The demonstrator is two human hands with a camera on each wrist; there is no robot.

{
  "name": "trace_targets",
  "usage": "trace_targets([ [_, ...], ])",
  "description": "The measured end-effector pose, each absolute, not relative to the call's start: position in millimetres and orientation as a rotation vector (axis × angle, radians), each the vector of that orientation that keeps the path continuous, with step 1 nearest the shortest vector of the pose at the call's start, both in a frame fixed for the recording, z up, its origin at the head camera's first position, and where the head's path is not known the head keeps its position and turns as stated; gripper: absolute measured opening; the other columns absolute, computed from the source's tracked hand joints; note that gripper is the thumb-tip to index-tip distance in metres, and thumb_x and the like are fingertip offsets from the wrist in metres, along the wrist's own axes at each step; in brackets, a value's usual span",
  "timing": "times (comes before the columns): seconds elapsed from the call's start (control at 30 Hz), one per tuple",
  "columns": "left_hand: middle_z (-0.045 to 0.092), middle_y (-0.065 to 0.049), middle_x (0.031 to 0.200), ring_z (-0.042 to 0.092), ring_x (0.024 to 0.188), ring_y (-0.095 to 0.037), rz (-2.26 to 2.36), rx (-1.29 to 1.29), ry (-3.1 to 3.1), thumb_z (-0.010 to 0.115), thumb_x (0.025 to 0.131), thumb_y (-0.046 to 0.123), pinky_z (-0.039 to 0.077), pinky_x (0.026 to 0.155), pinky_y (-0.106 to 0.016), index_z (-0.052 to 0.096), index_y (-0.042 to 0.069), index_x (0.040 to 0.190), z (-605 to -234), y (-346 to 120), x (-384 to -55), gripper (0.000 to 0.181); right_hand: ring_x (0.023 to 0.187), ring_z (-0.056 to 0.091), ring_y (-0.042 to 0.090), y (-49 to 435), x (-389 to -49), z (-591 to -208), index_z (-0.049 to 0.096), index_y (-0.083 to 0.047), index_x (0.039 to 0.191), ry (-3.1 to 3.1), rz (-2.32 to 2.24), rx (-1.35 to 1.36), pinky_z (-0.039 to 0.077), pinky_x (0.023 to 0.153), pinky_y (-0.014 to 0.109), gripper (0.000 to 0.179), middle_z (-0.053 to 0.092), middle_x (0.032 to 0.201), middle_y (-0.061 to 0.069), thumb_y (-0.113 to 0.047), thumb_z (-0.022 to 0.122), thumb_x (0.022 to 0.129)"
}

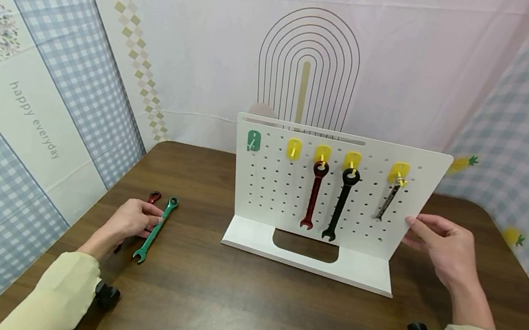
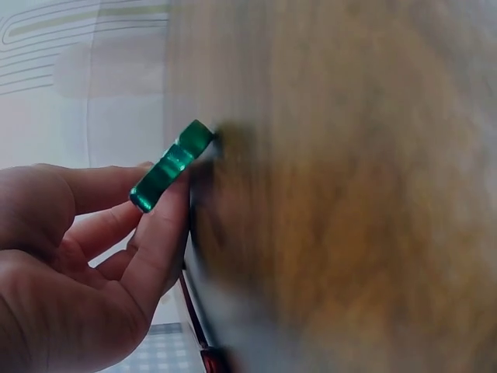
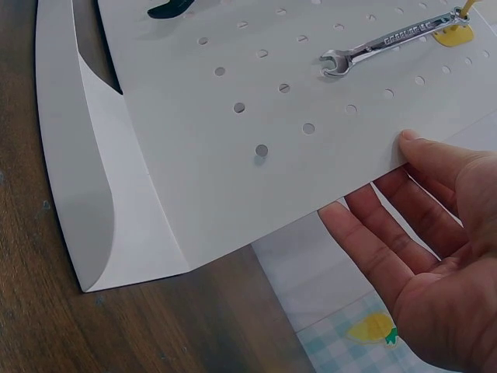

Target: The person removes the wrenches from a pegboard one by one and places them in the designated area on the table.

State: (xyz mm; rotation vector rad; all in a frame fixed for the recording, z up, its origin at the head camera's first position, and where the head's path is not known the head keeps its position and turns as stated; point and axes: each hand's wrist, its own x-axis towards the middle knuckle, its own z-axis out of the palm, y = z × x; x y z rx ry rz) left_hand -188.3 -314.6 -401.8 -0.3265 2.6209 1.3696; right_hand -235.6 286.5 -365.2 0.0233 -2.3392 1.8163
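Note:
A green combination wrench is pinched between the thumb and fingers of my left hand, low at the table's left side. Partly hidden behind that hand lies a second wrench with a dark red ring end. My right hand holds the right edge of a white pegboard stand, thumb on the front face and fingers behind. From yellow hooks on the board hang a dark red wrench, a black wrench and a small silver wrench.
At the board's upper left is a green hook with nothing on it; a bare yellow hook sits to its right. The stand rests on a brown wooden table. Patterned cloth hangs behind and at both sides.

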Motion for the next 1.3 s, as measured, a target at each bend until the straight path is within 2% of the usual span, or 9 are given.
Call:
trace_targets([
  [0.27, 0.066, -0.011, 0.084, 0.061, 0.064, -0.013, 1.219, -0.365, 2.754, 0.063, 0.09, 0.009, 0.056, 0.056, -0.029, 0.066, -0.005, 0.107, -399.5, -311.0, -189.9, 0.022, 0.076, 0.071, 0.011, 286.5, -236.5, -366.8, 0.067, 0.002, 0.11, -2.332, 1.807, 0.026, 0.059, 0.065, 0.031, 0.041, 0.07, 0.09, -0.009, -0.027, 0.075, 0.083],
  [0.4, 0.069, -0.009, 0.083, 0.062, 0.059, -0.013, 1.116, -0.386, 2.817, 0.064, 0.089, 0.011, 0.056, 0.055, -0.028, 0.068, -0.001, 0.104, -398.2, -310.3, -190.5, 0.02, 0.075, 0.071, 0.013, 287.3, -237.0, -367.0, 0.069, 0.0, 0.107, -2.302, 1.844, 0.018, 0.059, 0.064, 0.031, 0.034, 0.071, 0.09, -0.007, -0.024, 0.075, 0.083],
  [0.67, 0.07, -0.006, 0.08, 0.061, 0.054, -0.011, 1.047, -0.371, 2.879, 0.066, 0.087, 0.012, 0.054, 0.052, -0.027, 0.069, 0.0, 0.102, -397.6, -311.6, -189.6, 0.019, 0.074, 0.071, 0.013, 287.5, -235.9, -366.3, 0.068, 0.001, 0.107, -2.287, 1.893, 0.05, 0.059, 0.064, 0.031, 0.035, 0.071, 0.088, -0.008, -0.022, 0.076, 0.082],
  [1.07, 0.069, -0.01, 0.079, 0.064, 0.059, -0.012, 1.021, -0.362, 2.918, 0.063, 0.09, 0.01, 0.055, 0.054, -0.027, 0.068, -0.001, 0.103, -390.7, -312.8, -185.9, 0.018, 0.076, 0.071, 0.012, 288.0, -235.2, -365.2, 0.065, 0.002, 0.112, -2.376, 1.754, 0.026, 0.059, 0.067, 0.032, 0.045, 0.069, 0.09, -0.011, -0.031, 0.073, 0.083],
  [1.3, 0.07, -0.008, 0.076, 0.066, 0.063, -0.013, 0.997, -0.297, 2.987, 0.061, 0.093, 0.017, 0.053, 0.056, -0.025, 0.069, 0.001, 0.106, -382.4, -311.1, -186.1, 0.022, 0.075, 0.07, 0.012, 287.7, -235.9, -365.3, 0.068, 0.001, 0.109, -2.324, 1.838, 0.035, 0.059, 0.064, 0.031, 0.038, 0.07, 0.089, -0.009, -0.025, 0.075, 0.082],
])
